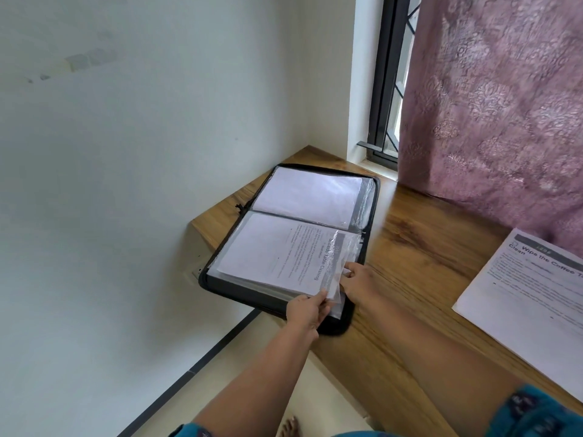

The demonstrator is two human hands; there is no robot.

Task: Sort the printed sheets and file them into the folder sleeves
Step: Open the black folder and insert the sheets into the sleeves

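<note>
A black zip folder [370, 197] lies open on the wooden desk [419, 257] in the corner. Its far sleeve holds a white sheet [306, 197]. On the near side lies a printed sheet [271, 253] headed "Bedside Table Cleaning", its right end inside a clear plastic sleeve [342, 266]. My left hand [307, 310] pinches the sleeve's near corner. My right hand [359, 280] grips the sleeve's open edge at the right, fingers curled on it.
A stack of printed sheets [533, 298], the top one headed "Wipe the Coffee Table Clean", lies on the desk at the right. A pink patterned curtain [498, 99] hangs over the window behind. The desk's left edge drops to the floor.
</note>
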